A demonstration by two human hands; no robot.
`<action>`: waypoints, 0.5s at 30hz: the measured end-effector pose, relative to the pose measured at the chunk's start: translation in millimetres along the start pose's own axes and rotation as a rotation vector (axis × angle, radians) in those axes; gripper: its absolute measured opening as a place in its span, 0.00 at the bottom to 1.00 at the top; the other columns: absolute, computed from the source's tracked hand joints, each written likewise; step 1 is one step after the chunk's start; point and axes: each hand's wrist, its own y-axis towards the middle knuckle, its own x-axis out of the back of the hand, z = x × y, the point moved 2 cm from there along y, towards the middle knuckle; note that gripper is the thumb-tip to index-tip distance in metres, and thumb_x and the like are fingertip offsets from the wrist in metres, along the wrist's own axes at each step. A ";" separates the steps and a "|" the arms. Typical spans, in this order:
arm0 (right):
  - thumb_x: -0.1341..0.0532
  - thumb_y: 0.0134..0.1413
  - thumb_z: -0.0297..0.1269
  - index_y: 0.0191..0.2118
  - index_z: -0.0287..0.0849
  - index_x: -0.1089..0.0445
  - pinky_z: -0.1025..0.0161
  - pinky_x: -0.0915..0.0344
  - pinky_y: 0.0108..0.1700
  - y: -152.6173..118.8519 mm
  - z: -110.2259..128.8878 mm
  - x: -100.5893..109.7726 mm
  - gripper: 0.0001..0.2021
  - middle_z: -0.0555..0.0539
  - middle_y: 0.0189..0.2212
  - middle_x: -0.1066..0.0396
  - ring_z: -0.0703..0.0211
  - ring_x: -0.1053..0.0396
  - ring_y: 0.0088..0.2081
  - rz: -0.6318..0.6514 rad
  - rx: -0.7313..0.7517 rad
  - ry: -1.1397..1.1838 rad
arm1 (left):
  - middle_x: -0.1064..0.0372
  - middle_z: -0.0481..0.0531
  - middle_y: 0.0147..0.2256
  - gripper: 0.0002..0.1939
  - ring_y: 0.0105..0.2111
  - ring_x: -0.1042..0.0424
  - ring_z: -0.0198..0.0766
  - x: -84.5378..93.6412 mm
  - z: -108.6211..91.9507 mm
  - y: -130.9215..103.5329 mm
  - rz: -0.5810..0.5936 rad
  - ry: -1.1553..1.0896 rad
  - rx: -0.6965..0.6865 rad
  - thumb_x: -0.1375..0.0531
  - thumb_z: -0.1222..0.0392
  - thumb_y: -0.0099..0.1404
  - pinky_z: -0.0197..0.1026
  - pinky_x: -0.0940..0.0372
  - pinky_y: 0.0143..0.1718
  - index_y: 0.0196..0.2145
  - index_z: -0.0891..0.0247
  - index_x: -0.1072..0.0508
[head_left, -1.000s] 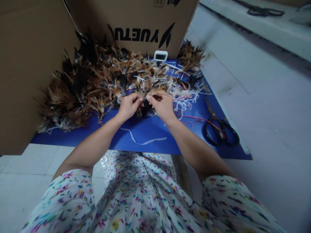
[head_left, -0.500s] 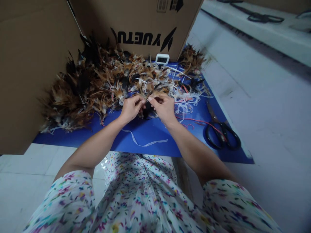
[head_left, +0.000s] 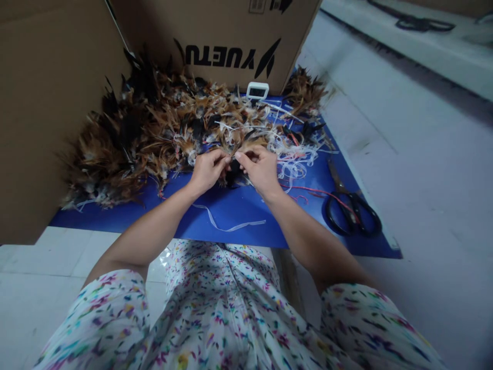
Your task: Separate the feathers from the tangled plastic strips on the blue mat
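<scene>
L hand [head_left: 211,168] & R hand [head_left: 260,168] in tight on the feather bunch [head_left: 234,178], mid-mat!
Nearest, floral-print clothing [head_left: 227,313]; then the blue mat [head_left: 239,205] w/ a loose white strip [head_left: 230,229] by its front edge, black-handled scissors [head_left: 339,185] over on R, red cord [head_left: 325,191] across the handles. Up at the hands: both thumbs & index fingertips pinching the bunch btwn them, tho the exact strand's too small to tell. Just past, a tangle of white strips [head_left: 296,163] on R; big brown-&-black feather pile [head_left: 157,121] behind & off L. Farther back, small white display unit [head_left: 258,91] in front of the cardboard box [head_left: 219,25], YUETU lettering upside down. Far R, black scissors-like tool [head_left: 414,22] on a pale ledge [head_left: 473,67].
</scene>
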 end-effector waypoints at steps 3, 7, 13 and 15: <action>0.34 0.52 0.42 0.30 0.44 0.30 0.66 0.35 0.30 0.1 -1.2 0.0 0.09 0.51 0.28 0.31 0.66 0.35 0.26 0.003 0.022 0.002 | 0.27 0.46 0.23 0.12 0.17 0.32 0.32 0.0 0.5 0.3 -0.001 0.005 -0.001 0.42 0.52 0.66 0.35 0.37 0.22 0.30 0.61 0.29; 0.34 0.52 0.40 0.31 0.43 0.30 0.67 0.35 0.31 0.4 -3.1 -0.8 0.07 0.51 0.28 0.30 0.66 0.35 0.26 0.011 0.017 0.010 | 0.27 0.47 0.22 0.12 0.17 0.32 0.32 -0.4 1.3 0.6 -0.003 0.010 -0.019 0.42 0.52 0.66 0.35 0.37 0.23 0.29 0.61 0.29; 0.35 0.51 0.39 0.31 0.43 0.30 0.66 0.34 0.31 -0.9 -1.9 -2.1 0.06 0.51 0.27 0.30 0.65 0.34 0.27 0.015 -0.018 0.008 | 0.28 0.46 0.22 0.12 0.17 0.32 0.31 -0.7 1.3 0.2 -0.001 -0.021 -0.022 0.41 0.51 0.66 0.35 0.37 0.21 0.29 0.61 0.29; 0.35 0.51 0.38 0.31 0.43 0.30 0.66 0.35 0.31 -1.0 -2.0 -2.0 0.05 0.52 0.27 0.31 0.66 0.35 0.27 0.006 -0.018 0.018 | 0.28 0.46 0.22 0.12 0.17 0.32 0.31 -0.8 1.6 0.4 -0.002 -0.028 -0.022 0.41 0.51 0.66 0.34 0.37 0.21 0.29 0.61 0.29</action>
